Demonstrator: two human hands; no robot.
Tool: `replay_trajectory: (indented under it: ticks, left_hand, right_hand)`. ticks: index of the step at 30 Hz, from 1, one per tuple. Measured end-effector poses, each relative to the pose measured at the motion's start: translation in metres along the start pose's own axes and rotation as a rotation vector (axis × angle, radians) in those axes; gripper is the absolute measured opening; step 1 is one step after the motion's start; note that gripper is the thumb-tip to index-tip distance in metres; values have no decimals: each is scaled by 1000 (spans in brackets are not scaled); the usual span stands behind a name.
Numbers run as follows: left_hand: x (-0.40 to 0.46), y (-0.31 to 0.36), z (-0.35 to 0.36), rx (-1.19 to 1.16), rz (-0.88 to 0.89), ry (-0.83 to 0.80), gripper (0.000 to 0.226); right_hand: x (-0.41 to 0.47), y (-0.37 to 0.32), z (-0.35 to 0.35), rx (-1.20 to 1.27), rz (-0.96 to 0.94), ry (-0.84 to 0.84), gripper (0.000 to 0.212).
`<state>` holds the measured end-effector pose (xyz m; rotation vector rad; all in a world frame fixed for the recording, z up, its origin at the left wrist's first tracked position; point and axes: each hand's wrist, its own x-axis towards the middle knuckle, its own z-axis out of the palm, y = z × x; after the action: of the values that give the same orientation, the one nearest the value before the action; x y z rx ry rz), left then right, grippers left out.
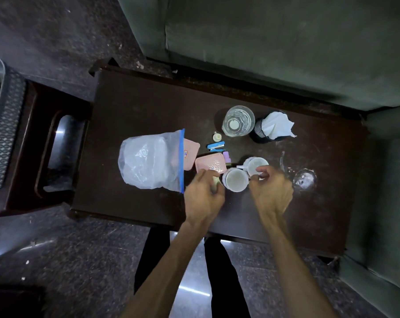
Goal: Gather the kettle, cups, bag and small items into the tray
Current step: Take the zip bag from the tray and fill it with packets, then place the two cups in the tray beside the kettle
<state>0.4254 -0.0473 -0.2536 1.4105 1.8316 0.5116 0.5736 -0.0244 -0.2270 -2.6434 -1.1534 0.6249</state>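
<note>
Two white cups stand side by side on the dark table [137,111]. My left hand [203,196] curls around the handle side of the near cup [236,180]. My right hand [272,191] pinches the near rim of the far cup [255,165]. A clear zip bag [148,159] with a blue seal lies to the left, partly over a pink flat piece [191,152]. A pink tray [209,162] sits just behind my left hand. A glass kettle-like jug [238,121] stands farther back. Between them lie a blue stapler [215,146], a small white bottle [216,136] and a purple item [227,156].
A black mesh holder with tissues [272,127] stands right of the jug. A clear glass piece [304,179] lies right of my right hand. A green sofa [263,42] borders the table behind and on the right. A dark side table [45,157] stands at the left.
</note>
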Motion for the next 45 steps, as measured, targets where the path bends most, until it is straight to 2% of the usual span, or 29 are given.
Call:
replay_trajectory:
  ticks: [4,8,13,17,20,23,27,31,37,45]
  left_hand:
    - [-3,19,29,252,219,-256,46]
    - [8,20,42,532,190,-398,32]
    - [10,21,47,692,257,-446,22]
    - [3,22,51,657,307,-452,19]
    - [-4,32,43,542,362,-383,7]
    - [-8,35,32,441,423,-177,18]
    - [3,32,1,303,446,29,12]
    - [25,23,-51,223,413,178,7]
    - [60,-16,-139,227,360,426,10]
    - [60,-105,-284,290,220,781,10]
  right_hand:
    - [15,16,-2,-167,-84,-234,44]
    - [23,27,4,-329,-144,-325,43]
    - [29,47,4,-274,-268,-326,36]
    - [37,57,-4,-198,-389,-325,32]
    - [42,58,-16,-179,-439,-308,32]
    - [39,44,-33,-131,-496,-276,31]
    - [33,-1,-48,-146,-555,-242,29]
    - [23,-66,-42,-131,-621,-246,29]
    - [-6,-176,-8,-106,-758,-273,27]
    - [-106,-332,61,-34,-1045,-359,19]
